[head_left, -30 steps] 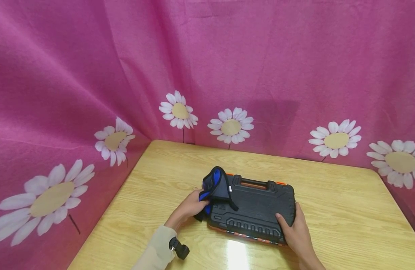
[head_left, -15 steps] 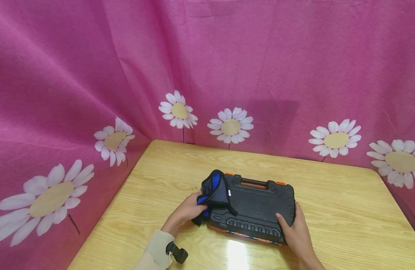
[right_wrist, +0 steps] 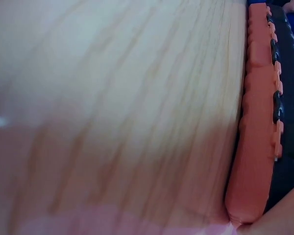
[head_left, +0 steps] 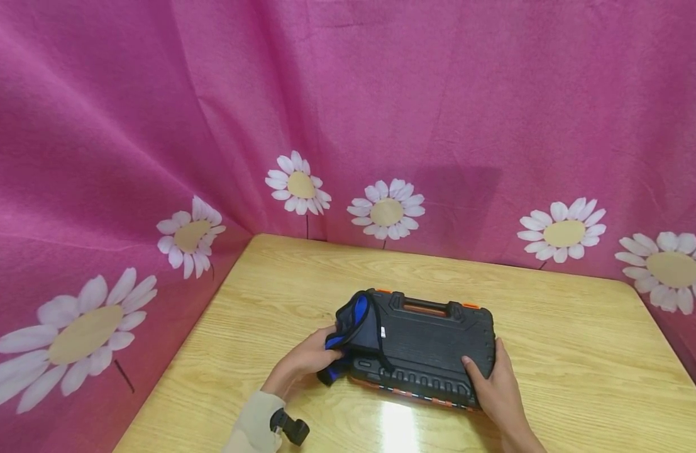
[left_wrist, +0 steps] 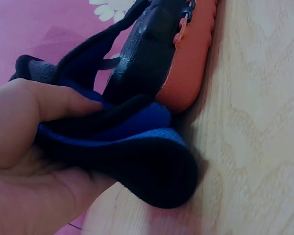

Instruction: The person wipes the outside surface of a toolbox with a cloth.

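A black hard plastic tool case (head_left: 432, 346) lies flat on the table, its handle on the far side. In both wrist views its lower half shows orange. Over the left end of the case hangs a folded black-and-grey padded fabric wrap (head_left: 367, 330) with blue lining and a small white tag. My left hand (head_left: 310, 353) pinches the wrap's left edge, the thumb on top in the left wrist view; a loop of the wrap (left_wrist: 157, 171) sticks out past the fingers. My right hand (head_left: 497, 387) grips the right end of the case, thumb on its top, fingers along its side.
The wooden table (head_left: 574, 333) has rounded far corners. A pink curtain (head_left: 438, 113) with white daisies rises behind it and along its left side. A black strap with a small device (head_left: 291, 428) sits on the left sleeve.
My left hand has drawn the wrap a little left and towards me along the case's left end. The right hand and the case have stayed in place.
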A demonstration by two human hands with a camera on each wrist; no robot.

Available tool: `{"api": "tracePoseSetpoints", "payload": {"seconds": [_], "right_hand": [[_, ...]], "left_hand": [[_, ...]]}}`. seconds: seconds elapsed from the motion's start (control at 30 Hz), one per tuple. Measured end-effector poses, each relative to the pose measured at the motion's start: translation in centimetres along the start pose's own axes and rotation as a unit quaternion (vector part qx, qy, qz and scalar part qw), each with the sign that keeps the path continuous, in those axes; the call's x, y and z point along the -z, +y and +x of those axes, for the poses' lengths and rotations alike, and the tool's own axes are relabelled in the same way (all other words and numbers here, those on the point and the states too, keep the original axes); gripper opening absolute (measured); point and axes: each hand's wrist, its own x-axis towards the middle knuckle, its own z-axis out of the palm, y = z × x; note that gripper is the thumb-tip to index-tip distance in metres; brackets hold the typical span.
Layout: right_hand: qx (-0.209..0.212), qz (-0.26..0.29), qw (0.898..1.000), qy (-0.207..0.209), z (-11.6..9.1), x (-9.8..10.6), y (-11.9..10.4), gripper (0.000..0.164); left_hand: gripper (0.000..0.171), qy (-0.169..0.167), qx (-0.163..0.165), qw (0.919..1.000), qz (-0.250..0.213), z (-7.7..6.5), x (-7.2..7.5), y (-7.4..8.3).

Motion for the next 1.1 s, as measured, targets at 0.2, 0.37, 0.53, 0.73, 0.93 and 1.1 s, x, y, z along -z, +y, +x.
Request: {"api": "tracePoseSetpoints", "payload": {"seconds": [0.2,0.37,0.53,0.73,0.93,1.1], "right_hand": [[0.002,-0.003,1.000,0.001,0.0,0.0,-0.1,0.095],[-0.006,-0.006,1.000,-0.005,0.0,0.0,-0.3,0.095],[-0.014,-0.006,1.000,-0.010,0.0,0.0,-0.2,0.096],[-0.010,-0.005,1.000,-0.010,0.0,0.1,-0.1,0.097],[-0.013,-0.004,1.000,-0.016,0.1,0.1,0.0,0.096],[-0.008,-0.004,1.000,-0.014,0.1,0.0,0.0,0.095]], "left_hand": [[0.052,-0.037,-0.008,0.9990,-0.022,-0.5,0.7,-0.2],[0.049,-0.050,-0.003,0.9987,-0.004,-1.0,1.3,-0.2],[0.038,-0.079,-0.020,0.9967,0.004,-1.2,2.0,-0.2],[0.020,-0.110,-0.027,0.9936,-0.001,-1.4,2.7,0.2],[0.010,-0.135,-0.003,0.9905,-0.026,-1.4,3.4,0.4],[0.010,-0.140,0.004,0.9899,-0.023,-1.4,3.8,0.8]]}}
